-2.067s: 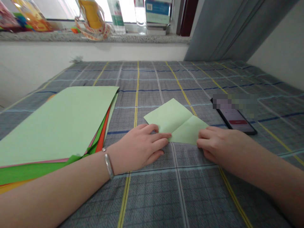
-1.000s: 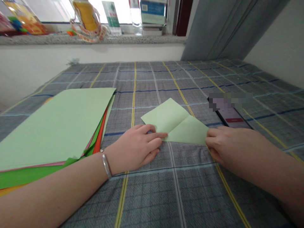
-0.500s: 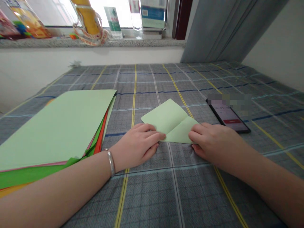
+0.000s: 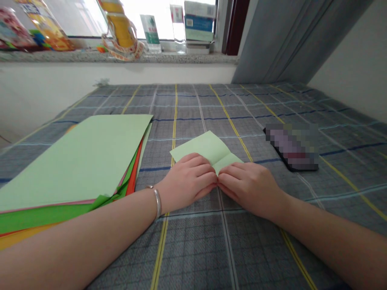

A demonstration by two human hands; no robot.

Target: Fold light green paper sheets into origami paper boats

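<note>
The folded green paper (image 4: 203, 150) lies at centre frame on the plaid sheet (image 4: 193, 241), with bare cloth all round it. The paper stack (image 4: 78, 161) edges in from the left, and the phone (image 4: 292, 147) lies to the right. Both hands press flat on the paper's near edge, the left hand (image 4: 190, 181) and right hand (image 4: 248, 187) touching at the fingertips. Half a second ago they were apart and the paper reached further right.

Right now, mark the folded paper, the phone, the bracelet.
folded paper (image 4: 201, 151), head view, flap left of crease.
phone (image 4: 292, 148), head view, middle of its body.
bracelet (image 4: 157, 201), head view, band atop left wrist.
</note>
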